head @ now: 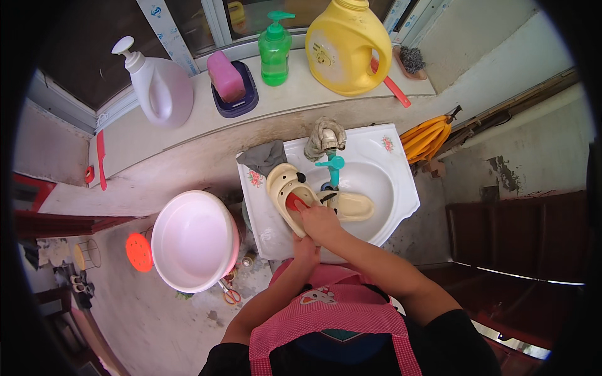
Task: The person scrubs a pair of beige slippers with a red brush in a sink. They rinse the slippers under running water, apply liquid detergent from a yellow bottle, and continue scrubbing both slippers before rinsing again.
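Note:
A cream clog [284, 184] lies tilted across the left side of the white ceramic sink [404, 188]. Its heel end is gripped from below by my left hand [306, 250]. My right hand [320, 223] reaches over the opening, closed on a red brush [296, 201] whose front part is inside the clog; its bristles are hidden. The second cream clog [356, 207] rests in the basin to the right, partly behind my right hand. The teal faucet [335, 171], wrapped in cloth at its top, stands just above both clogs. A grey cloth [267, 158] lies on the sink's upper left corner.
On the ledge behind stand a white pump bottle [164, 94], pink soap [226, 77] on a dark dish, a green pump bottle [274, 56] and a yellow jug [341, 51]. A large pink-white basin [193, 239] is left of the sink; orange gloves [427, 138] hang right.

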`<action>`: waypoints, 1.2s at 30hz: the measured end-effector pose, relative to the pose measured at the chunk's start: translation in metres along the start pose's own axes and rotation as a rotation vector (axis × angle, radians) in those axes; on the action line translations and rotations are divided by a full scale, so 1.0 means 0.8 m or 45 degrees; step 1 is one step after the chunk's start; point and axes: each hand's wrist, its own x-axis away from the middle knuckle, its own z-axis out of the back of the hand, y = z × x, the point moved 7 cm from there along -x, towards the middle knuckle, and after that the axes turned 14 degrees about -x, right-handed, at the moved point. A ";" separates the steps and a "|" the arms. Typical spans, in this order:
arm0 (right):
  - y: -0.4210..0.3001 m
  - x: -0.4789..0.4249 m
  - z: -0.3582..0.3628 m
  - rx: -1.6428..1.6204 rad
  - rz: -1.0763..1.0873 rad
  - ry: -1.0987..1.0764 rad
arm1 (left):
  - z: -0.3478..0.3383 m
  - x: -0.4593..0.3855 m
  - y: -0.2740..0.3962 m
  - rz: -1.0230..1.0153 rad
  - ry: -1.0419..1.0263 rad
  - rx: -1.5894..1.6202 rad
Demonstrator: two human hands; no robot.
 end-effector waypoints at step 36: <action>0.024 0.035 0.015 -0.117 -0.212 0.089 | 0.017 0.015 -0.007 -0.018 -0.003 -0.091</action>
